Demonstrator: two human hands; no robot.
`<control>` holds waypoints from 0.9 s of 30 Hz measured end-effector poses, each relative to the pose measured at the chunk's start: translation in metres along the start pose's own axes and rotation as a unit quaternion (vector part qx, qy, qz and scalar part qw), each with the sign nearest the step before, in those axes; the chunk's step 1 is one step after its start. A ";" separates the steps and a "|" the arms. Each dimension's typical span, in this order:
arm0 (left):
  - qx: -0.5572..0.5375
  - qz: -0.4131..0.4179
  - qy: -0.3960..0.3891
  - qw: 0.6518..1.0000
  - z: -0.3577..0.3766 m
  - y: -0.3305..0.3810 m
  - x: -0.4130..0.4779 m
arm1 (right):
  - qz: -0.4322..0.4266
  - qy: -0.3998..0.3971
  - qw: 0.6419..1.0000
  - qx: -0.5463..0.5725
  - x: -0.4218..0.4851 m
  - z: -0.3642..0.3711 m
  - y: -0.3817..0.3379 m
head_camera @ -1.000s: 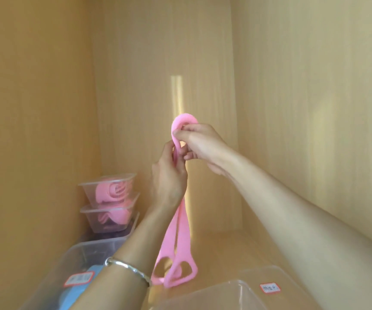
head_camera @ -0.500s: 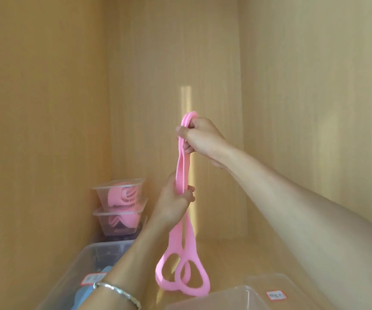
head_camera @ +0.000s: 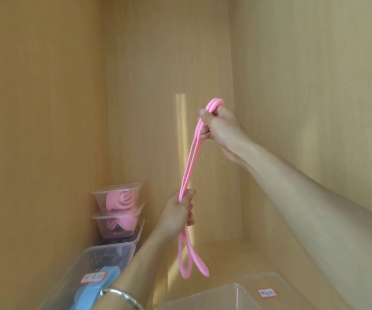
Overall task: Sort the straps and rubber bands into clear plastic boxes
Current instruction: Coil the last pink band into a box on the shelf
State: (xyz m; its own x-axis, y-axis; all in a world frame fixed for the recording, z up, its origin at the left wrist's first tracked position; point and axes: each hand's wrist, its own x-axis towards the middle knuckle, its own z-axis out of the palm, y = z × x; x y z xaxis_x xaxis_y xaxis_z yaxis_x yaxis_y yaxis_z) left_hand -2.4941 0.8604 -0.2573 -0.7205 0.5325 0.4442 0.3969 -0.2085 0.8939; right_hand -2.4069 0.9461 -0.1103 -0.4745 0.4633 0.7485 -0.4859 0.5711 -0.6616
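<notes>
Head view, strap: A doubled pink strap (head_camera: 188, 166) was held in the air above the shelf (head_camera: 236, 253). It was drawn fairly taut between the two hands, and its two looped ends hung free below the lower hand.
Head view, right hand: The right hand (head_camera: 222, 125) was the higher one. Its grip was closed round the strap's folded top, and a pink bend showed above the fingers.
Head view, left hand: The left hand (head_camera: 178, 214) was lower, its grip closed round both strands. A silver bracelet (head_camera: 122, 295) was worn on that wrist.
Head view, boxes: An upper small box (head_camera: 116, 189) was stacked on a lower small box (head_camera: 113, 217) at the shelf's back left corner, each with rolled pink straps inside. A long clear box (head_camera: 84, 262) holding something blue (head_camera: 104, 280) lay along the left edge. A front box (head_camera: 203, 294) stood at the front edge, just below the hanging loops.
Risk, snap-back: If either grip were loosened while the strap was under tension, a whip-back toward the other hand was judged likely.
Risk, snagging: The dangling loops could be caught on the front box's rim, and that box dragged.
Risk, loose roll: A slack roll was thought likely to spring open and be too bulky for a small box.
Risk, wrong box: The labels could not be read, so a misplaced strap could not be ruled out.
</notes>
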 end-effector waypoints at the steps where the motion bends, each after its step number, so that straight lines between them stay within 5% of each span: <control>1: -0.001 0.002 0.022 1.000 -0.002 0.005 0.001 | 0.000 0.016 1.000 0.021 -0.005 -0.010 0.000; 5: -0.003 0.002 0.104 0.995 -0.015 0.030 0.017 | 0.065 0.062 0.975 0.201 -0.061 -0.047 0.019; 9: -0.080 -0.053 0.118 0.988 -0.013 0.058 0.007 | 0.259 0.077 0.882 0.385 -0.143 -0.055 0.065; 12: -0.109 -0.094 0.125 0.982 0.003 0.062 -0.016 | 0.376 0.013 0.841 0.389 -0.189 -0.038 0.085; 15: -0.092 -0.101 0.124 0.983 0.011 0.059 -0.032 | 0.416 -0.132 0.864 0.253 -0.213 -0.037 0.084; 18: -0.044 -0.087 0.118 0.988 0.012 0.062 -0.041 | 0.382 -0.231 0.895 0.017 -0.217 -0.059 0.071; 20: -0.037 -0.080 0.119 0.989 0.013 0.065 -0.048 | 0.344 -0.230 0.905 -0.095 -0.214 -0.072 0.059; 24: -0.089 -0.086 0.117 0.985 0.022 0.078 -0.065 | 0.197 -0.021 0.964 -0.175 -0.203 -0.083 0.053; 27: -0.141 -0.100 0.109 0.979 0.031 0.083 -0.077 | 0.069 0.136 0.983 -0.106 -0.204 -0.080 0.058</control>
State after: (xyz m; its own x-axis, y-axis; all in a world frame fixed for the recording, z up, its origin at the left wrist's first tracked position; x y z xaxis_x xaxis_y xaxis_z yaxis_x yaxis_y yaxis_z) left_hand -2.3885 0.8275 -0.2193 -0.8840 0.4049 0.2335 0.0852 -0.3515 0.9323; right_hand -2.2798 0.9387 -0.2972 -0.2975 0.6938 0.6559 -0.2524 0.6054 -0.7549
